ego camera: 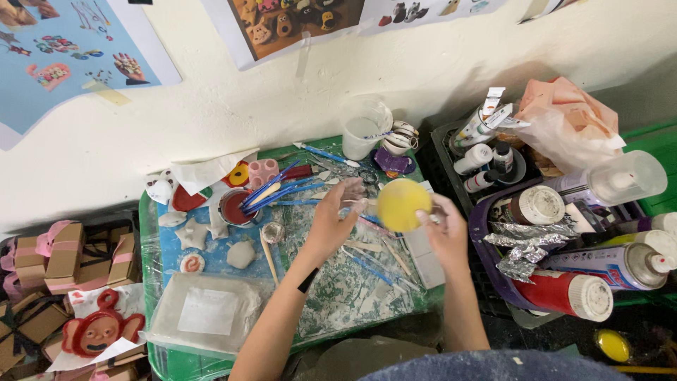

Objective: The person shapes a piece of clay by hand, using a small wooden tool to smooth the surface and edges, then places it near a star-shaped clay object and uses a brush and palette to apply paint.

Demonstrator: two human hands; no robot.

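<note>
1. While we hold the yellow disc point(403, 204) up over the green tray point(156, 353), our right hand point(446, 233) pinches its edge with the fingers closed on it, and our left hand point(337, 215) is spread open, the fingertips just at the disc's other side.
2. We judge that this one-sided pinch can slip; the disc would then fall on the blue tools point(278, 189) lying on the tray.
3. The clear cup point(364, 127) stands at the far edge of the tray; a wide elbow move could tip it.
4. Beside the tray, the red spray can point(564, 291) lies loose and could roll.
</note>
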